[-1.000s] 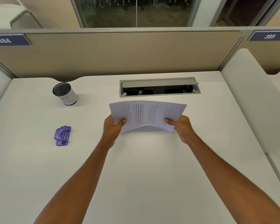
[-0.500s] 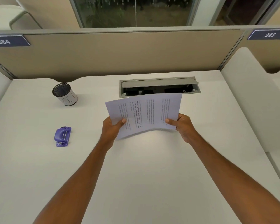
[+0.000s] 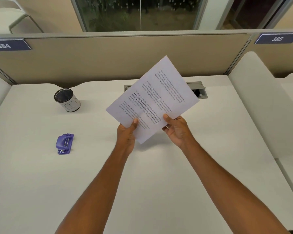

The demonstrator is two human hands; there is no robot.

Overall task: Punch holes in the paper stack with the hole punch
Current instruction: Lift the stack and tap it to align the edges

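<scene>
Paper stack point(image 3: 157, 98): held above the white desk point(image 3: 159, 183), tilted, its far corner raised toward the beige partition point(image 3: 125, 56). It is gripped along its near edge by both hands. Left hand point(image 3: 127, 132): closed on the near left part, thumb laid on the printed face. Right hand point(image 3: 176, 129): closed on the near right part, thumb on top, fingers beneath.

Hole punch point(image 3: 64, 144): purple, lying on the desk well to the left of the left hand, untouched.

Writing: printed paragraphs are seen on the top sheet, one in bold; most words are too small to be read. "BIN" is hand-lettered on the mesh cup point(image 3: 67, 100) standing beyond the punch. Partition plates are numbered "384" point(image 3: 5, 45) and "385" point(image 3: 276, 38).

Cable tray point(image 3: 197, 89): partly hidden behind the sheets.
</scene>
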